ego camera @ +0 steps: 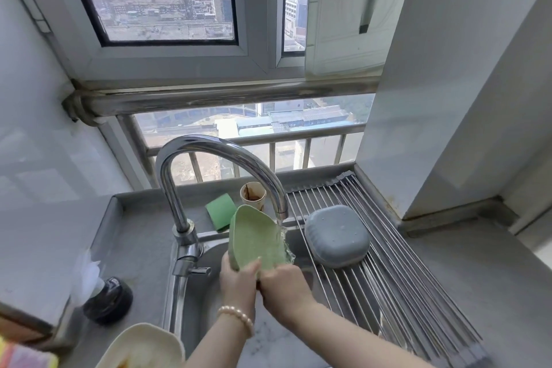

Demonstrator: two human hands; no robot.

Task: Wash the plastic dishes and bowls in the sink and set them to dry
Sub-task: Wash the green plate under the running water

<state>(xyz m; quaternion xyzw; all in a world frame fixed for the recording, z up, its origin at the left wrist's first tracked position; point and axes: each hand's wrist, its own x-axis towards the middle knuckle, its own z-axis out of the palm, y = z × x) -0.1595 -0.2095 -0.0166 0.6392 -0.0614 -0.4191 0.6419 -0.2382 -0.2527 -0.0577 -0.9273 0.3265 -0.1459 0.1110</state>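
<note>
A green plastic bowl (254, 236) is tilted on its edge over the steel sink (209, 251), under water running from the chrome faucet (209, 152). My left hand (237, 281) grips the bowl's lower left rim, thumb on the inside. My right hand (282, 282) holds the lower right part, fingers curled at the rim. A blue-grey bowl (337, 234) lies upside down on the metal roll-up drying rack (388, 272) across the sink's right side. A cream bowl (143, 346) sits at the bottom left.
A green sponge (221, 206) and a stained paper cup (253, 196) stand on the ledge behind the faucet. A dark round container (109, 300) with white plastic sits on the left counter. A wall pillar stands to the right, a window behind.
</note>
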